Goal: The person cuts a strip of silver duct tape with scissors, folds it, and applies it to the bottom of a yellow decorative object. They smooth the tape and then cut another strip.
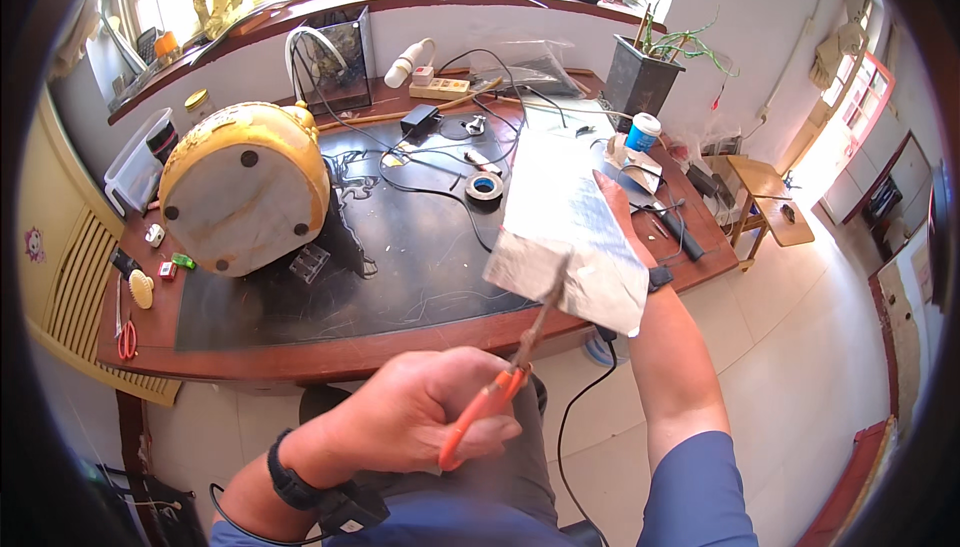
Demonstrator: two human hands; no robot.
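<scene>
My left hand (420, 408) grips a pair of scissors (487, 408) with orange handles, some fingers through the loops. The dark blades point up and away, meeting the near part of a silvery-white foil-like sheet (559, 183). That lower section looks folded or bent, creased and greyer. Around the sheet's right edge is my right hand (616, 198), its fingers mostly hidden behind the sheet. The sheet is raised above the desk (420, 269). Blur near the blades hides whether they are closed on the material.
A yellow, drum-shaped object (240, 179) rests on its side at left. A roll of tape (484, 187), a black power adapter (420, 119) and cables occupy the middle. Behind stand a glass tank (352, 59) and a potted plant (641, 74). Red-handled scissors (127, 338) lie far left.
</scene>
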